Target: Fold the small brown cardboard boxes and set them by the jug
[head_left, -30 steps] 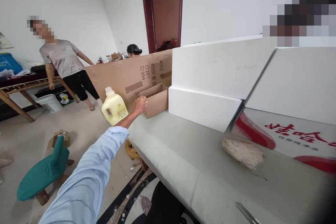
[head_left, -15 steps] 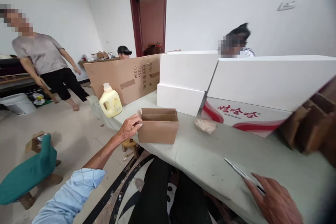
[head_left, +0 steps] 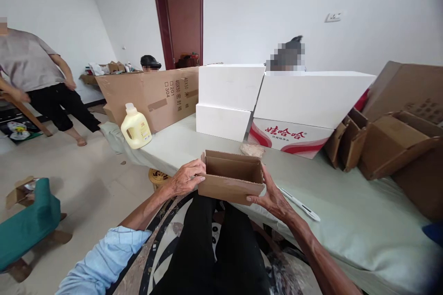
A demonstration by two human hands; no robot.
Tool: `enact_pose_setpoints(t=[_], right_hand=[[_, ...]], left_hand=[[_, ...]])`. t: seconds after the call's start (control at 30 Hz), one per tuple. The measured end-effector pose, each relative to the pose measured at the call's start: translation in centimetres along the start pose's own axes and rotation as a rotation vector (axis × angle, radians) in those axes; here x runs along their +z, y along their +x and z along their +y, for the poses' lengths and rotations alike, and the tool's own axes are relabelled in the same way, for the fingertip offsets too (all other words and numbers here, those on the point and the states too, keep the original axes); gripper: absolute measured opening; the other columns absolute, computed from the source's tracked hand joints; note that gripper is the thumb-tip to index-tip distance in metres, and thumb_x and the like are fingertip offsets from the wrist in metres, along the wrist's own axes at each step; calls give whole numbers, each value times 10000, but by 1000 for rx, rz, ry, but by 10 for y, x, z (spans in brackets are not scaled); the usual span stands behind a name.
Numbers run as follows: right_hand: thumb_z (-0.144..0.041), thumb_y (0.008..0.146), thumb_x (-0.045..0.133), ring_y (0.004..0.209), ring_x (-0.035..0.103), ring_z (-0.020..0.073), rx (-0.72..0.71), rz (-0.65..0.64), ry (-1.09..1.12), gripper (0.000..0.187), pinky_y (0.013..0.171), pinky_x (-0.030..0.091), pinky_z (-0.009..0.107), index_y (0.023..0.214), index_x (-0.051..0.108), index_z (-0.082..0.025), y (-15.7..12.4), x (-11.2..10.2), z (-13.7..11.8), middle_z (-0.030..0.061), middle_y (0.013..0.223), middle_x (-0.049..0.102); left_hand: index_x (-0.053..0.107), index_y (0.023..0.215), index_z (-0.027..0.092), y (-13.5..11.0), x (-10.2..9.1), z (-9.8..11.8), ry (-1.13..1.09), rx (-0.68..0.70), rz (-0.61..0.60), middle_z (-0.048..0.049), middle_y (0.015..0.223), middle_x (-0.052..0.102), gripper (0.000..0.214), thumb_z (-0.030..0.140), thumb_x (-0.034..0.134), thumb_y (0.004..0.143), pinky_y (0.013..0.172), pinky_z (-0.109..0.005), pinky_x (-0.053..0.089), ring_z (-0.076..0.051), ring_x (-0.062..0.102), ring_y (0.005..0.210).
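A small open-topped cardboard box [head_left: 228,187] is held at the near edge of the table, its hollow inside facing up. My left hand [head_left: 188,176] grips its left end, thumb on the front and fingers at the side. At the right end my right hand [head_left: 272,196] is closed on it, with the thumb on the front panel and fingers behind the side. Just right of that hand lies a slim white-handled cutter [head_left: 300,204] on the pale green cloth. Behind the box rests a crumpled clear plastic packet [head_left: 252,149].
White foam boxes [head_left: 230,87] and a red-and-white carton [head_left: 289,139] line the table's far side. A yellow jug [head_left: 136,126] stands by a large carton [head_left: 155,97] at left. Folded cardboard boxes [head_left: 398,143] crowd the right. A person [head_left: 38,62] stands at left; others sit behind.
My right hand has let go of the cutter, leaving it on the table, and has taken the box's right end. The box has moved nearer to me. The view has turned right.
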State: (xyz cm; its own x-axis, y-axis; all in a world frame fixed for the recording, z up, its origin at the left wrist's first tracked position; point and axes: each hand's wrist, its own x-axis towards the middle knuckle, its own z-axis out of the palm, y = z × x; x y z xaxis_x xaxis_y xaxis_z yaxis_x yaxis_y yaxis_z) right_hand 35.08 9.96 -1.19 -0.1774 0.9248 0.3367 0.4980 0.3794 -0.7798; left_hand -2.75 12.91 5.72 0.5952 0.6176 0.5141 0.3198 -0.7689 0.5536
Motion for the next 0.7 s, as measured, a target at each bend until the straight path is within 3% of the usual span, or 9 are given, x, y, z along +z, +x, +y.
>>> enact_pose_setpoints(t=[0.13,0.17,0.23,0.33,0.4,0.47,0.57,0.7], right_hand=[[-731,775,907,1636,318,428,4,10,26,1375,1348,293,609,1790,103,-267,-4,3,-11,191,1797,252],[-717,775,913,1636,320,422,2,21,37,1358,1347,301,601,1787,119,-281,-6,3,-13,180,1793,261],[-712,774,914,1624,346,415,38,47,96,1327,1325,346,597,1778,143,-312,-7,2,-18,160,1789,278],[-764,766,888,1523,495,421,239,115,241,1281,1198,511,594,1757,208,-323,-4,-6,-23,168,1702,441],[-781,808,834,1416,604,413,431,103,352,1110,1067,611,562,1697,359,-315,1,-14,-26,163,1581,586],[-775,880,757,1319,679,395,622,16,468,855,975,658,521,1546,559,-276,6,-23,-30,161,1461,687],[-738,966,669,1211,745,352,820,-89,606,619,946,670,465,1311,703,-226,12,-30,-36,165,1295,777],[-744,1003,620,1139,774,320,879,-165,671,586,975,654,440,1250,716,-222,17,-31,-41,149,1199,811]], left_hand=[[717,986,220,-10,5,-2,-8,-22,28,-109,1164,706,140,237,580,1007,978,-421,589,-251,690,1057],[730,1104,229,-13,5,-3,-4,-23,49,-117,1259,700,173,229,595,996,970,-422,601,-257,691,1093],[628,1438,275,-19,4,-5,34,-33,119,-135,1513,609,493,197,653,951,954,-424,629,-271,688,1186],[293,1716,339,-29,-2,-8,209,10,168,-170,1738,405,992,139,764,865,1091,-509,606,-348,605,1429],[194,1751,347,-36,-4,-9,368,91,78,-193,1783,346,1150,115,837,827,1206,-592,521,-413,474,1580],[148,1762,336,-41,-4,-9,492,175,-38,-228,1798,321,1265,107,912,780,1221,-627,486,-456,398,1633],[102,1767,277,-40,-1,-11,569,265,-114,-286,1773,354,1327,125,956,763,1191,-603,493,-473,382,1645],[51,1766,264,-28,4,-14,549,352,-79,-293,1744,411,1127,240,821,944,1191,-568,476,-427,375,1662]])
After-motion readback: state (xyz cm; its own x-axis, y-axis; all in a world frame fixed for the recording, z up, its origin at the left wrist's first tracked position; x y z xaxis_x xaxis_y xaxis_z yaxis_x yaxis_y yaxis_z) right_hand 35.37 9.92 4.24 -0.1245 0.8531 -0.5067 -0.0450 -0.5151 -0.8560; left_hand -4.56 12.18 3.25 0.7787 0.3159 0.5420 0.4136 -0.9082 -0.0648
